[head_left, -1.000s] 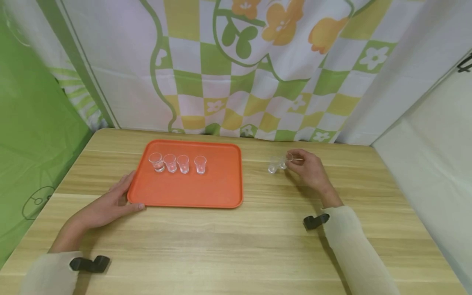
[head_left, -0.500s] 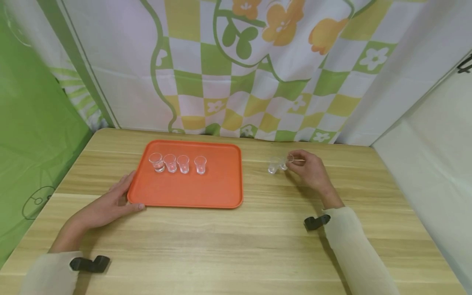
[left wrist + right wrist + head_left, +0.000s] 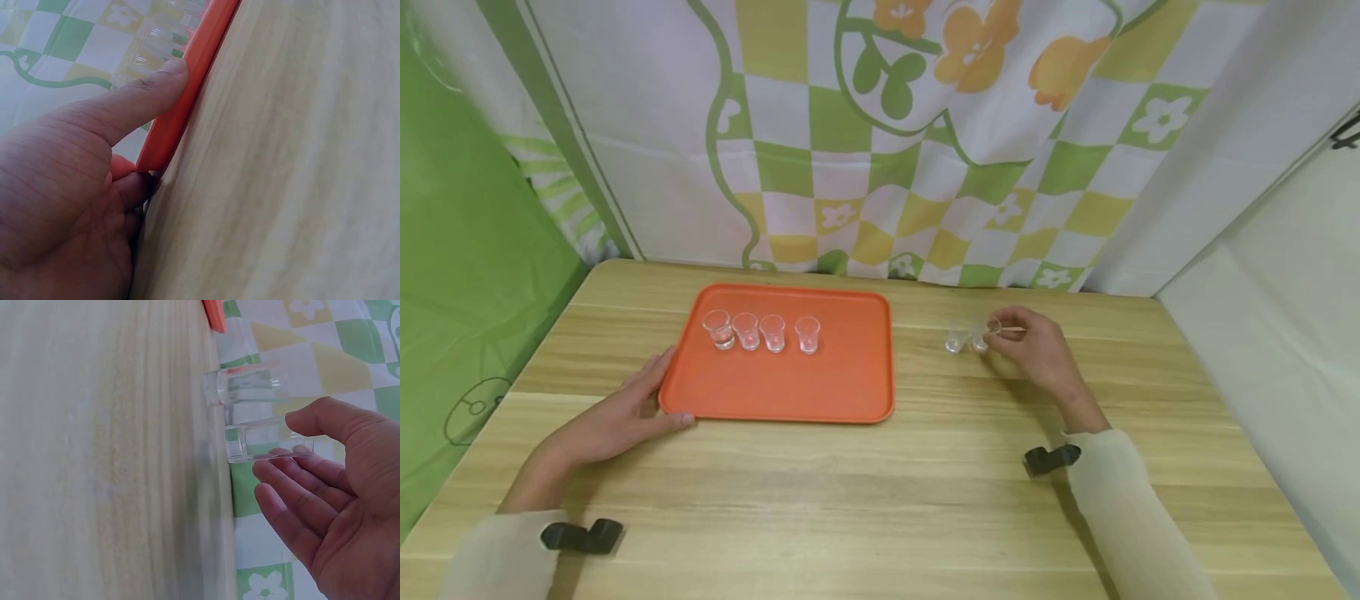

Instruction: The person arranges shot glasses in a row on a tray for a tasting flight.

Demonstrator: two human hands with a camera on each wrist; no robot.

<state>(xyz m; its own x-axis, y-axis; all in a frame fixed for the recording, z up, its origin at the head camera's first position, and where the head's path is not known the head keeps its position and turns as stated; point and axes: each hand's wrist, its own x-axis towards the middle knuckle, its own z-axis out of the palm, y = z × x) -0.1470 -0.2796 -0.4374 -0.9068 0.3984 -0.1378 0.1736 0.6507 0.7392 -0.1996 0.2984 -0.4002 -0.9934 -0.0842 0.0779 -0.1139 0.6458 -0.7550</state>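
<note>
My right hand (image 3: 1037, 354) pinches a clear shot glass (image 3: 257, 442) near its rim, thumb on one side and fingertips on the other. The glass base is close to the tabletop. Just left of it stands a second shot glass (image 3: 955, 342), a narrow gap apart in the right wrist view. My left hand (image 3: 617, 417) holds the near left corner of an orange tray (image 3: 782, 392), thumb along the front rim and fingers at the left side. Toward the tray's back left, several shot glasses stand in a row, the rightmost glass (image 3: 807, 335) set slightly apart.
The wooden table (image 3: 850, 500) carries the tray on its left half. A checkered floral curtain (image 3: 895, 183) hangs right behind the back edge. Green cloth (image 3: 467, 275) borders the left side and a pale wall (image 3: 1285, 308) the right.
My right hand has shifted slightly right and toward me with the glass, whose base has moved a little away from the second glass. The left hand and tray have stayed in place.
</note>
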